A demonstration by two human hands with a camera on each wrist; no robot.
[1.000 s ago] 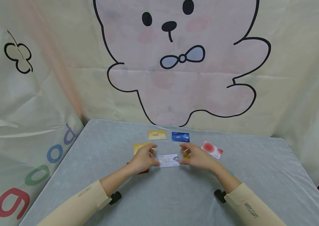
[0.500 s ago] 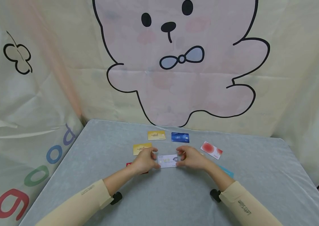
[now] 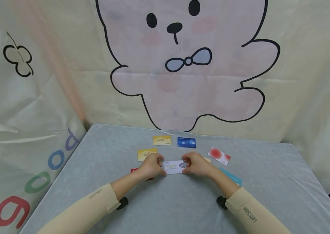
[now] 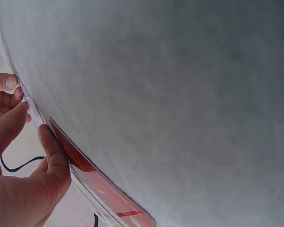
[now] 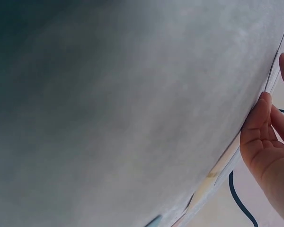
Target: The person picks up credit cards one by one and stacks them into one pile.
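A white card with "VIP" lettering (image 3: 173,167) lies flat on the grey cloth in the head view, between both hands. My left hand (image 3: 150,166) holds its left end, thumb at the near corner and fingertips at the far one. At the opposite end, my right hand (image 3: 197,164) grips in the same way with curled fingers. Under the left wrist a red card (image 3: 133,170) is partly covered; the left wrist view shows this red card (image 4: 94,175) beside the fingers. A beige card (image 3: 207,160) shows only a corner behind the right hand.
Around the white card lie two yellow cards (image 3: 162,140), a blue card (image 3: 186,142), a white card with red circles (image 3: 218,155) and a light-blue card (image 3: 232,177), partly behind the right forearm. The cloth-covered table (image 3: 176,208) meets a printed curtain (image 3: 176,97) at the back.
My right hand has moved left onto the white card's right end, uncovering more of the light-blue card. The fingers of both hands have closed in on the card's ends.
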